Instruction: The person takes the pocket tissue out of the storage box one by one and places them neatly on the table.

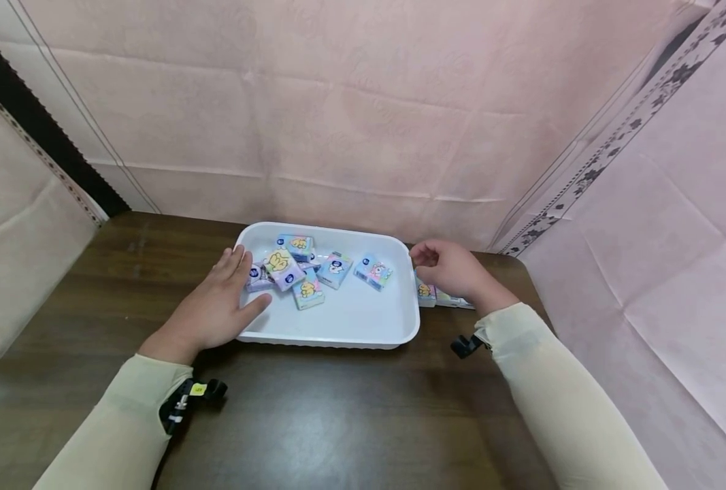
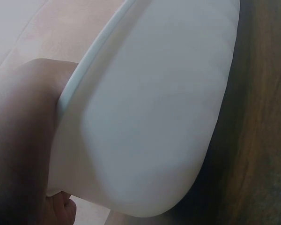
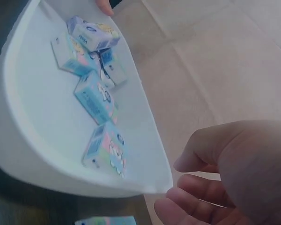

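A white plastic tray (image 1: 356, 327) lies on the table, with several small cartoon-printed packs inside, pastel blue and purple, such as a blue pack (image 1: 373, 271) and a purple pack (image 1: 284, 268). My left hand (image 1: 216, 309) holds the tray's left side, its thumb over the rim and its fingers along the outside. Beyond the right rim is my right hand (image 1: 451, 271), fingers loosely bent and nothing between thumb and fingers; its fingertips are right at the tray's corner in the right wrist view. Beneath it, more packs (image 1: 426, 292) lie on the table beside the tray, partly hidden.
The brown wooden table (image 1: 314, 415) extends in front of the tray. A pale pink cloth (image 1: 350, 136) hangs close behind, with another cloth (image 1: 663, 272) on the right side and one (image 1: 20, 238) on the left. Dark camera mounts (image 1: 465, 346) sit on both wrists.
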A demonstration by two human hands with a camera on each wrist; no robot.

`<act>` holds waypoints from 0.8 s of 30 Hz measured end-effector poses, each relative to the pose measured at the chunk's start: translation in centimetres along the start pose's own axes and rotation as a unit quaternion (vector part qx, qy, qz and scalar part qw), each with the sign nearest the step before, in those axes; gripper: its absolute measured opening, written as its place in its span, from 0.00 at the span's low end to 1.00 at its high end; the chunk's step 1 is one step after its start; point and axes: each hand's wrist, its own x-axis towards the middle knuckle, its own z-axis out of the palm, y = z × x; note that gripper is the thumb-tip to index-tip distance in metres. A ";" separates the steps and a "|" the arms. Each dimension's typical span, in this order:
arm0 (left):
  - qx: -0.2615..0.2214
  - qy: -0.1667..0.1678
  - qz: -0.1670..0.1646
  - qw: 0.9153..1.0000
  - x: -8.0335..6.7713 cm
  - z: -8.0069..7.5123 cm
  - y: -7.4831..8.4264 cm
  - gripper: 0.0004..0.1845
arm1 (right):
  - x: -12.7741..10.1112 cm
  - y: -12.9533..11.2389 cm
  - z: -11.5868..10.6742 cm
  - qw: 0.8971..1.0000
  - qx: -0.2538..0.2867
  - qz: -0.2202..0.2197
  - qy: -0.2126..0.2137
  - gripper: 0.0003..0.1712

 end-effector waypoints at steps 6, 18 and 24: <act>0.003 0.000 0.002 1.000 0.0 -0.2 0.0 0.58 | 0.8 -1.4 0.3 1.000 -0.004 -0.007 -0.004 0.19; 0.006 -0.001 0.005 1.000 0.3 -0.2 -0.1 0.59 | 2.9 -4.0 1.6 0.997 -0.064 0.011 -0.030 0.21; 0.006 -0.002 0.003 1.000 0.3 0.1 -0.3 0.58 | 3.9 -5.2 2.7 0.995 -0.083 0.031 -0.052 0.26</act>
